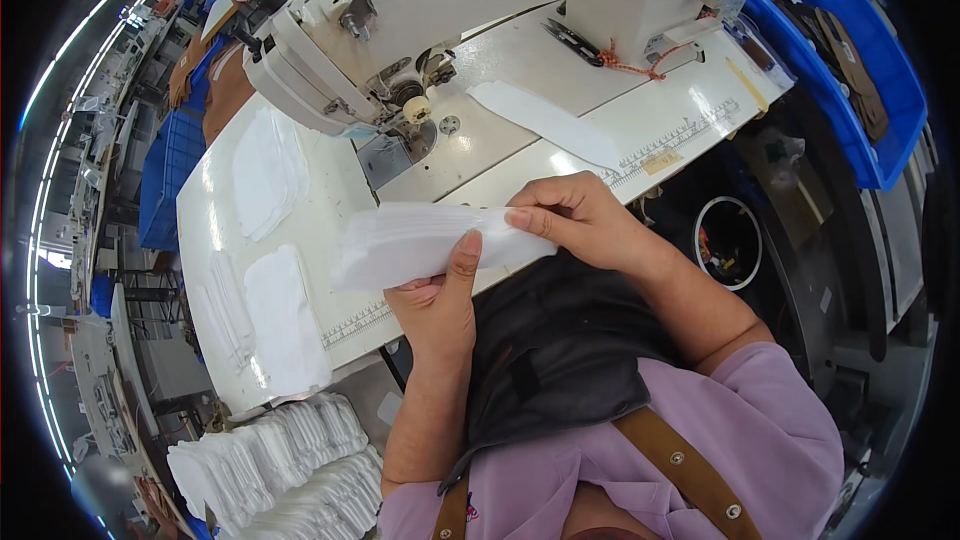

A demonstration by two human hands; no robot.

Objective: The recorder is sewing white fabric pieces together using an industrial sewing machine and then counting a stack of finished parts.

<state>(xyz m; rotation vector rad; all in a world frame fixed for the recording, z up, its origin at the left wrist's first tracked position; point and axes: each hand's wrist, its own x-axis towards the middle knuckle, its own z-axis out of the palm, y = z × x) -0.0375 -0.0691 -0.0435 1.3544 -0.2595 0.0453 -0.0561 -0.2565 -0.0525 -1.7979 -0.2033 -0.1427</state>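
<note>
A: Up to what right now, any guesses?
B: Fiddling with a white stack (400, 245), probably separating or evening up the layers. Held over the near edge of the table (330, 180), on this side of the machine (410, 15), not under the head.
A: Grip?
B: Pinched from both sides. Left hand (437, 310): thumb on top, fingers tucked under, around the middle. Right hand (580, 220): thumb and forefinger nipping the right end.
A: And next?
B: At a guess, calls for catching a single layer with the right fingertips, plus enough left thumb pressure to stop any sliding.
A: Pointing which way?
B: Long axis pretty much left to right, across the body. Fanned, layered end off to the left, other end at the right hand. More level than the slanted table edge, tbh. Can't tell front from back.
</note>
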